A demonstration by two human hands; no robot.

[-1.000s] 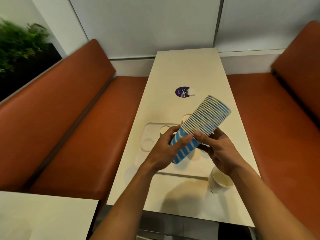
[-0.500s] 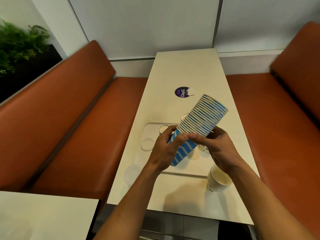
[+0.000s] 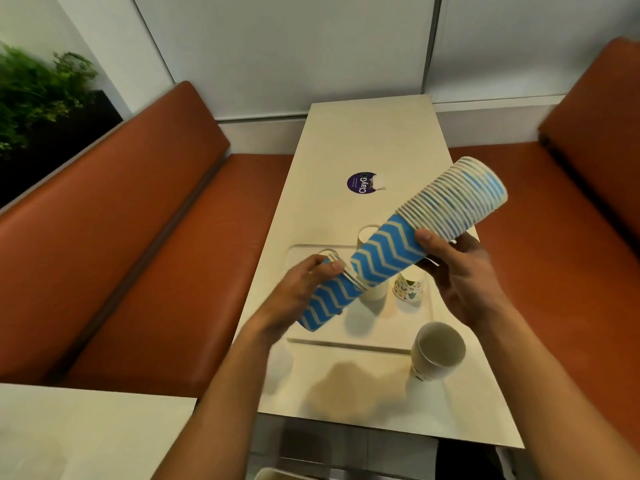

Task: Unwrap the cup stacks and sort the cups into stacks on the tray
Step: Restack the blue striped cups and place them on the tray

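As left hand (image 3: 297, 293) grips end cups (image 3: 327, 300) | right hand (image 3: 465, 284) grips cup stack (image 3: 453, 200) | axis lower-left to upper-right

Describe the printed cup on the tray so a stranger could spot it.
Find the long white table, then the tray on it. On the tray's right half stands the printed cup, covered in small colourful drawings; the white cup next to it is plain.
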